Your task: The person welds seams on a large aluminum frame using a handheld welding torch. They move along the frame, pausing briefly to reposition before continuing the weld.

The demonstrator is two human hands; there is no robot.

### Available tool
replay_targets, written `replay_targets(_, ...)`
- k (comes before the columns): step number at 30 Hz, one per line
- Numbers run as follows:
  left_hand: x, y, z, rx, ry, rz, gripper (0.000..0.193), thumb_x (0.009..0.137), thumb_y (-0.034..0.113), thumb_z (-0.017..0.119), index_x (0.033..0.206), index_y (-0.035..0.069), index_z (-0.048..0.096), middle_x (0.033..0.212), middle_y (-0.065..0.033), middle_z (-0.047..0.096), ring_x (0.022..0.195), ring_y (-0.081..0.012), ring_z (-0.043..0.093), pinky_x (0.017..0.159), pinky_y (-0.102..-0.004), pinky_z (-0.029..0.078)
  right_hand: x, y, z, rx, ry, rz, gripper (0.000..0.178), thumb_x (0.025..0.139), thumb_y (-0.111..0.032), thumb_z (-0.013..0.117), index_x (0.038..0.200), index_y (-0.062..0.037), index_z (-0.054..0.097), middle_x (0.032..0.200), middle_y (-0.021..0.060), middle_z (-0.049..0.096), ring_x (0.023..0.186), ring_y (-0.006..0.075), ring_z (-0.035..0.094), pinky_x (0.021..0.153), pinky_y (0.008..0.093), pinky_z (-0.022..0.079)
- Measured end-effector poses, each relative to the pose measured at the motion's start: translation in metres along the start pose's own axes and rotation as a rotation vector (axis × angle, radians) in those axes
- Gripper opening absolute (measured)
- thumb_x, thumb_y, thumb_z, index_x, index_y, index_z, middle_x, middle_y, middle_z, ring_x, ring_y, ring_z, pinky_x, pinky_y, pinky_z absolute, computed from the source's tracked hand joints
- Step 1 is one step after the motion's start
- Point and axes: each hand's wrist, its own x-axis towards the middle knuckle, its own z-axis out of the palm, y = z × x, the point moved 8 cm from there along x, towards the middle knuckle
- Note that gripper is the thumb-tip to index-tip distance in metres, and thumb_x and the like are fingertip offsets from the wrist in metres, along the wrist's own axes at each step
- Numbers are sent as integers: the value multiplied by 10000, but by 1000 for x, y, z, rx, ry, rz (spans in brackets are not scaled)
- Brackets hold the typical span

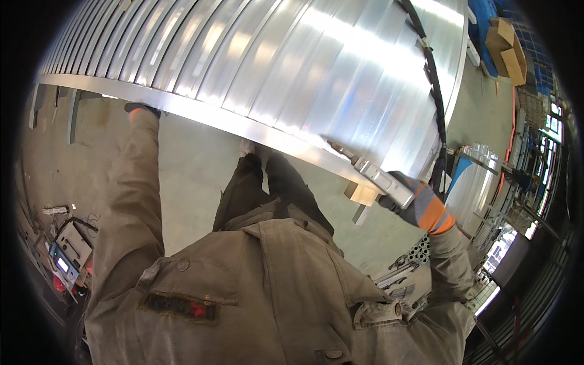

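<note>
A person in a brown work coat stands bent over a big shiny sheet of ribbed metal (274, 61) that fills the top of the frame. The sheet has a flat silver edge strip (243, 125) running in a long line from the upper left down to the middle right. That long line is the thing to watch, since both hands sit along it, one near each end. The left hand (143, 111), in a dark glove with an orange bit, is at the upper left, pressed up against the under side of the strip; most of it is hidden, so I cannot tell how far it is closed. The right hand (410, 194), in a grey and orange glove, is at the middle right and is wrapped tight around a silver metal tool (380, 179). The thin tip of the tool points up and to the left, along the strip, and touches the sheet right at its edge. So the right hand is the one nearer the working spot. Just under the tool is a small wooden block (363, 194). Far below is a grey concrete floor (194, 176), and a small machine with a lit screen (64, 258) sits at the lower left.
</note>
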Motion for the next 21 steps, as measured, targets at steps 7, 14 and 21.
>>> replay_targets(7, -134, -112, 31, 5, -28, -24, 765, 1014, 795, 385, 1430, 210, 649, 1267, -47, 681, 1149, -288, 645, 939, -506, 492, -32, 29, 41, -64, 150, -245, 628, 955, -296, 809, 1472, -9, 597, 1177, 222, 758, 965, 358, 784, 809, 425, 621)
replay_targets(14, -192, -145, 118, -414, -79, 227, 555, 1062, 632, 462, 1347, 220, 700, 1146, -39, 716, 1052, -269, 675, 873, -486, 565, -86, 100, 18, -322, 143, -137, 701, 907, -280, 822, 1491, 8, 562, 1245, 243, 725, 1082, 414, 711, 912, 469, 584)
replay_targets(21, -167, -194, 94, 60, 155, 198, 486, 1069, 530, 488, 1359, 213, 715, 1223, -38, 719, 1124, -260, 677, 918, -478, 560, -83, 136, -23, -222, 142, -205, 647, 950, -305, 787, 1465, 22, 574, 1180, 220, 745, 1037, 424, 730, 893, 496, 582)
